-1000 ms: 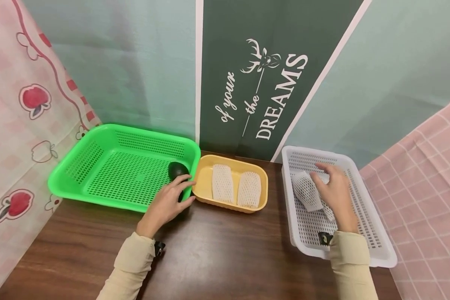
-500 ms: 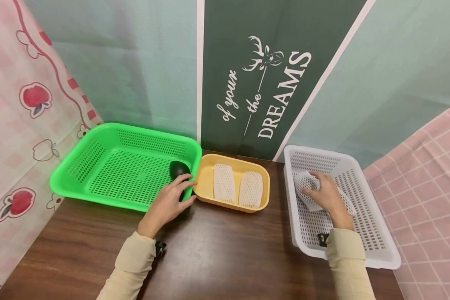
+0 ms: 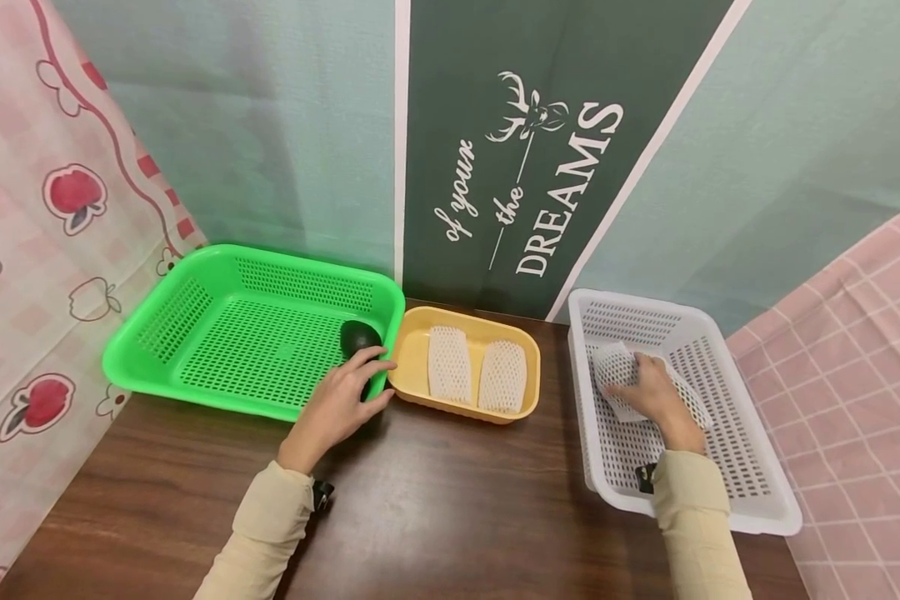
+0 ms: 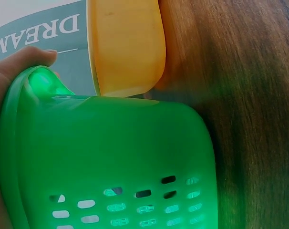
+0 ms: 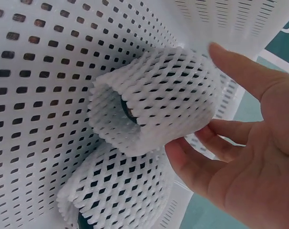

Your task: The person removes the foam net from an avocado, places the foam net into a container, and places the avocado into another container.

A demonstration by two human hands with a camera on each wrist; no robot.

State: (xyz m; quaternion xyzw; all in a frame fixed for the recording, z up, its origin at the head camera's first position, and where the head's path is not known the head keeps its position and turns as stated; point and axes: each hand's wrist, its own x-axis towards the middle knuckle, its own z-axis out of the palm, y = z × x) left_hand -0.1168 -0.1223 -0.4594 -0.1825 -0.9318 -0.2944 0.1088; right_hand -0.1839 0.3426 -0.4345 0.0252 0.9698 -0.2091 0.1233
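Observation:
My left hand (image 3: 337,404) rests at the right end of the green basket (image 3: 285,410), fingers over its rim beside a dark oval item (image 3: 357,336) inside. The left wrist view shows a thumb at the green rim (image 4: 11,119). In the white basket (image 3: 581,400), my right hand (image 3: 656,396) touches a foam net sleeve (image 3: 615,375). The right wrist view shows the fingers of my right hand (image 5: 249,138) around one end of that sleeve (image 5: 168,90), which has something dark inside. A second sleeve (image 5: 120,186) with a dark item lies against it.
Between the baskets stands a yellow tray (image 3: 412,396) with two white foam sleeves (image 3: 448,364) (image 3: 502,377) lying in it. The brown table (image 3: 450,508) extends in front. Printed cloths hang behind and at both sides.
My right hand has moved left and down onto the left foam sleeve in the white basket, uncovering more of the other sleeve. My left hand has stayed at the green rim.

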